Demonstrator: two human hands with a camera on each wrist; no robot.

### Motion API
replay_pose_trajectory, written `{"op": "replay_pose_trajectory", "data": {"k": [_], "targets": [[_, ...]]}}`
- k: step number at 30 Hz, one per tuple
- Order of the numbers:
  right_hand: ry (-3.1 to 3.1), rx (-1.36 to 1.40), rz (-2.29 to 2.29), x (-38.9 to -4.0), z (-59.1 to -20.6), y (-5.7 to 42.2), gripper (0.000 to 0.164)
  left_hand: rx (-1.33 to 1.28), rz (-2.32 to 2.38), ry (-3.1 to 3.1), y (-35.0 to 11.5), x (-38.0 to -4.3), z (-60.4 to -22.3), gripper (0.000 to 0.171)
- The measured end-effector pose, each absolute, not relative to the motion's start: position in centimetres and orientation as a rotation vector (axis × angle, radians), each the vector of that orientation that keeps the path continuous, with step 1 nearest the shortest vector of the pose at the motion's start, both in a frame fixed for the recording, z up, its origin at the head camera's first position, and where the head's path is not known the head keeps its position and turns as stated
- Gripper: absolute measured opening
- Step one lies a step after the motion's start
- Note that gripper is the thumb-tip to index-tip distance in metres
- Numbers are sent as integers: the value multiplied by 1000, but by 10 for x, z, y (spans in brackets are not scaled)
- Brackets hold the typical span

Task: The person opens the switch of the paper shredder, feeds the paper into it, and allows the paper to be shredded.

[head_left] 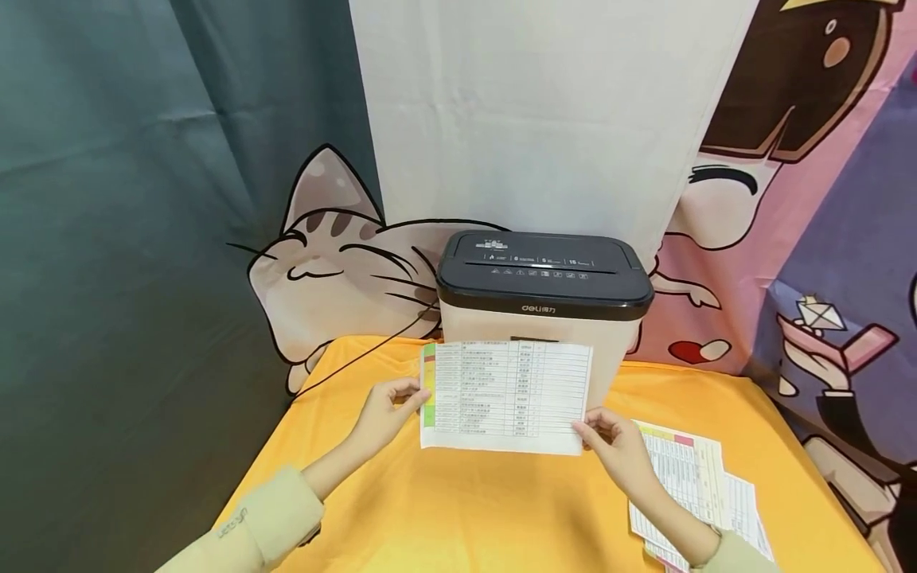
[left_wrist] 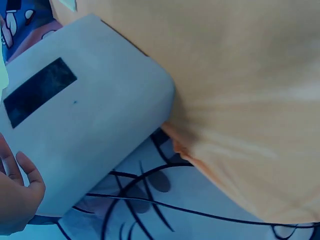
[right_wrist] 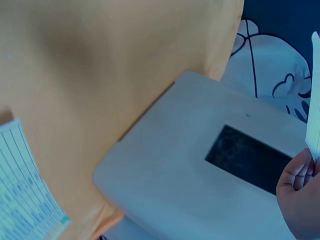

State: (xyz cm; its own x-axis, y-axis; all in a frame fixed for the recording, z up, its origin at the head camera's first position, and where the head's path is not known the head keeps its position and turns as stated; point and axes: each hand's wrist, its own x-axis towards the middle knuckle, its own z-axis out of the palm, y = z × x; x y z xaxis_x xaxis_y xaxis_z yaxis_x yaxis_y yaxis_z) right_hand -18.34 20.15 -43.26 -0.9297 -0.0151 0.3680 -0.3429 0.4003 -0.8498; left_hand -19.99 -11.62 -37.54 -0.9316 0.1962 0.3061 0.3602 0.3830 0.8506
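Papers (head_left: 680,469) are laid on the yellow cloth (head_left: 458,509) at near right. Beyond, a printed sheet (head_left: 487,398) is pinched at its left edge by the left hand (head_left: 385,414) and near its lower right corner by the right hand (head_left: 619,446), before the shredder (head_left: 544,282), backed by a cartoon-printed curtain (head_left: 530,119).

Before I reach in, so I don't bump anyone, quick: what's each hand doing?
Left hand: closed, pinching the printed sheet by its left edge.
Right hand: closed, pinching the same sheet near its lower right corner.
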Motion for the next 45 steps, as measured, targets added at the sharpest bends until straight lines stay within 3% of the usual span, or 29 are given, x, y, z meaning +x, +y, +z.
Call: {"op": "replay_pose_trajectory", "data": {"k": [16, 33, 42, 45], "targets": [[-2300, 293, 1573, -182, -388, 216, 9, -677, -1506, -2491, -102, -208, -334, 10], [-2209, 598, 1235, -178, -304, 228, 7, -837, -1448, -2371, -98, -248, -304, 19], [-2210, 593, 1123, -201, -289, 241, 10, -839, -1396, -2345, -84, -244, -260, 20], [-2190, 587, 1157, -205, -281, 240, 7, -841, -1394, -2311, -84, -261, -262, 22]]}}
